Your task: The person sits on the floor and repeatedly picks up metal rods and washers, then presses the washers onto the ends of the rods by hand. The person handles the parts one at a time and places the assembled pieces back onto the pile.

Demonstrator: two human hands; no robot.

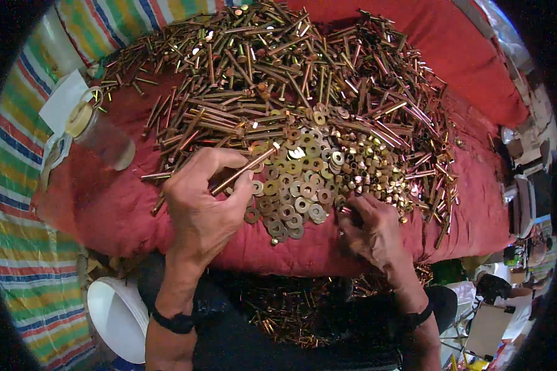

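A long brass-coloured bolt (246, 168) is pinched between the thumb and fingers of my left hand (207, 188). It slants up to the right, one end shining over the washers. Flat ring washers (288, 201) lie heaped between my two hands on the red cloth. My right hand (374, 229) is closed at the lower right edge of that heap, beside a pile of small nuts (371, 164). Something small and shiny shows at its fingertips, but the fingers hide what it is. Both wrists wear dark bands.
Loose bolts (229, 117) form a large mound behind the washers and nuts. A clear jar (108, 139) with a yellowish lid lies on the left. Red cloth (278, 260) covers the work surface. More bolts (284, 315) lie below its front edge, near a white basin (114, 318).
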